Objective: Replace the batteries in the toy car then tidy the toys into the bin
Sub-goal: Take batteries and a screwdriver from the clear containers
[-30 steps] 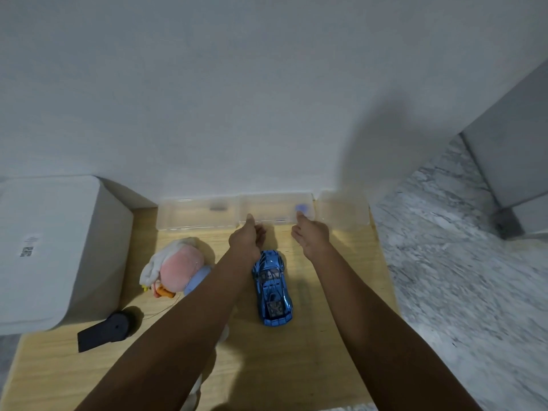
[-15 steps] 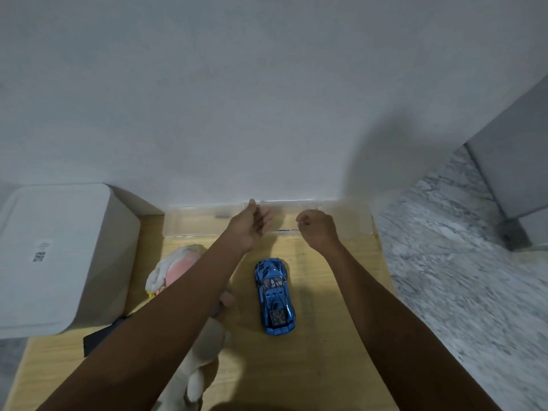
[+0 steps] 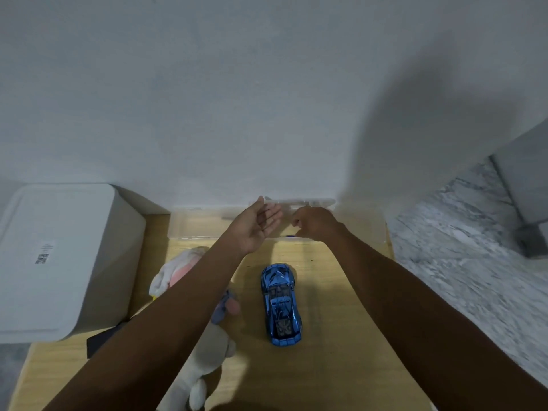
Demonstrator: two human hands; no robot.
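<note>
The right grip (image 3: 311, 222) curls on the clear box's (image 3: 195, 223) raised lid (image 3: 299, 200); the left grip (image 3: 258, 225) is open.

Left forearm covers most of the plush toy (image 3: 178, 269); black object (image 3: 98, 344) half hidden; white bin (image 3: 59, 262) cut off left.

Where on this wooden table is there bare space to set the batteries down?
Bare wood lies right of the blue toy car, out to the table's right edge, and in front of the car. The left is crowded: plush toy, a black object, the white bin. The clear box fills the back.
</note>
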